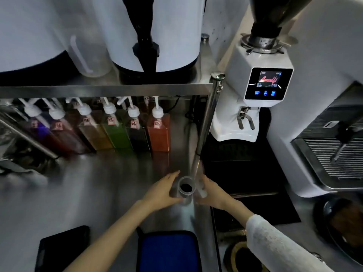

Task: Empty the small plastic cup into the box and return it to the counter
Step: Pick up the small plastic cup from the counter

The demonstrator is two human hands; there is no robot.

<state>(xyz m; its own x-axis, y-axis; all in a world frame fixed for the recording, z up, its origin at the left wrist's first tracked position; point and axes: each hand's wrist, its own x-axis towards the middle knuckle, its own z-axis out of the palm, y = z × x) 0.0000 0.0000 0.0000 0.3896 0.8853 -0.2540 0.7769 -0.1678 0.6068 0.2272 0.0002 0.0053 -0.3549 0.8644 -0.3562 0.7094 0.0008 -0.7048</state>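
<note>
Head view: both hands, left [164, 190] and right [213, 193], cup the small plastic cup [185, 188].

Bare left forearm [110, 228], right arm in a white textured knit sleeve [275, 244].

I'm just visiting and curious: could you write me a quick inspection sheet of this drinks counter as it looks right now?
Surface: steel counter, shiny; picture blurred.
Job's things: small plastic cup upright on the counter, dark contents at its bottom; the box cannot be identified.
Clutter: six pump syrup bottles in a row under the shelf; blue pad and a black device near the front edge.
Hands: left hand against the cup's left side, right hand at its right; grip unclear.
Cables: dark cable behind the bottles.
Surroundings: white coffee grinder with a lit screen, espresso machine on the right, large white dispenser on the shelf.
</note>
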